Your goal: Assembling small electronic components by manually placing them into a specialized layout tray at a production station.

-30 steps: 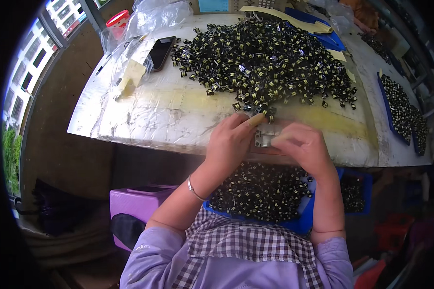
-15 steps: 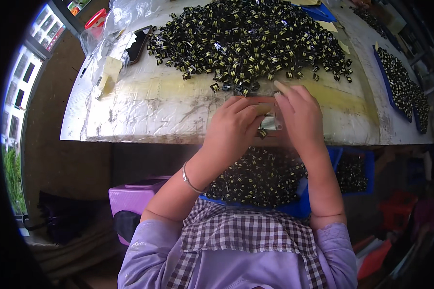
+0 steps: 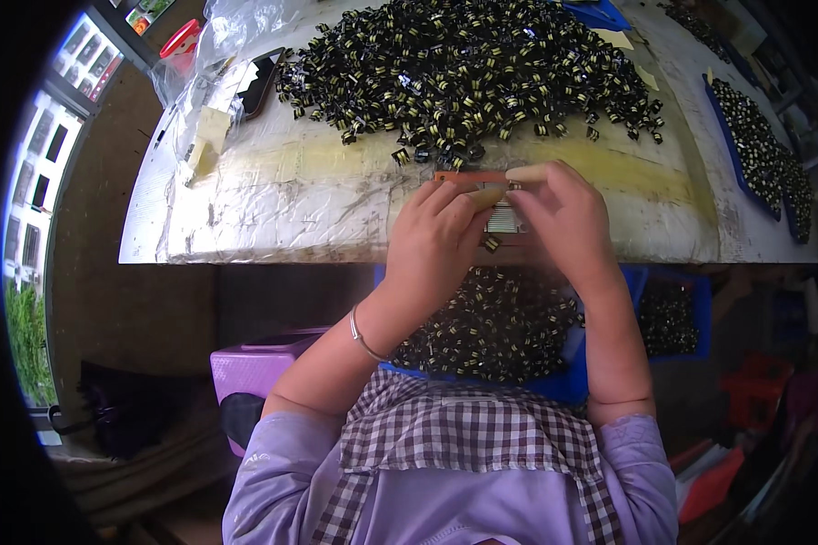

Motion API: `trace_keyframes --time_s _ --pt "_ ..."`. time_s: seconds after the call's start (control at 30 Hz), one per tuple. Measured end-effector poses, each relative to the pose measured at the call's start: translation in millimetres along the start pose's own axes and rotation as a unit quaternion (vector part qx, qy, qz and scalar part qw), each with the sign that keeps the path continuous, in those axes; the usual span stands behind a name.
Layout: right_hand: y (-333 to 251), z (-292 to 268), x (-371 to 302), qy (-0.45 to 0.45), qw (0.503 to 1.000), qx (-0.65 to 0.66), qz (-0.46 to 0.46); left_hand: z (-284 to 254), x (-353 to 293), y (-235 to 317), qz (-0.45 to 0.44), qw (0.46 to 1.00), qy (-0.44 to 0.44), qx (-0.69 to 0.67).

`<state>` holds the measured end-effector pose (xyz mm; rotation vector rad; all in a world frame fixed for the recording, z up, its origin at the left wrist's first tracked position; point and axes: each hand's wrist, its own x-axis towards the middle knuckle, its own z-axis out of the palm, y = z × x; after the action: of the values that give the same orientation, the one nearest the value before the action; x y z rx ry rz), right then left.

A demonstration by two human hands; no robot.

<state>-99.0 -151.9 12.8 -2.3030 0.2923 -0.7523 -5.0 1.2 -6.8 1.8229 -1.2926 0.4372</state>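
An orange-red flat jig (image 3: 471, 176) lies at the table's front edge, with a pale finely striped plate (image 3: 503, 218) in its middle. My left hand (image 3: 432, 232) rests over its left side, fingers bent together, a tan finger cover reaching over the plate. My right hand (image 3: 568, 218) is at its right side, thumb and covered forefinger brought together over the plate's far edge. Whatever either hand pinches is too small to make out. A small black-and-yellow coil-like part (image 3: 491, 243) sits at the jig's near edge, below my left fingertips.
Beyond the jig rises a big heap of black-and-yellow parts (image 3: 463, 77). A phone (image 3: 262, 84) lies at left. Under the table edge, a blue bin (image 3: 568, 386) holds more parts (image 3: 491, 327). Another blue tray (image 3: 745, 154) stands at right, a purple stool (image 3: 259, 363) at lower left.
My right thumb and forefinger have closed toward my left fingertips over the plate. My left hand stays nearly in place. The whole view has shifted slightly.
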Motion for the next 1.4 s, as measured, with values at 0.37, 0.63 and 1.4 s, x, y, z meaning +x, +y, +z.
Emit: trace_keyframes --time_s 0.37,0.63,1.4 --pt "-5.7 -1.9 1.7 -0.026 0.999 -0.014 0.029 -9.2 9.3 0.0 -0.04 0.996 -0.079 -0.01" --pt "2.2 7.2 1.3 -0.035 0.994 0.065 -0.078 -15.9 7.1 3.5 -0.158 0.977 -0.037 -0.139" --pt "-10.6 17.0 27.2 0.032 0.988 -0.026 -0.146 -15.4 2.1 -5.5 -0.217 0.971 0.044 -0.09"
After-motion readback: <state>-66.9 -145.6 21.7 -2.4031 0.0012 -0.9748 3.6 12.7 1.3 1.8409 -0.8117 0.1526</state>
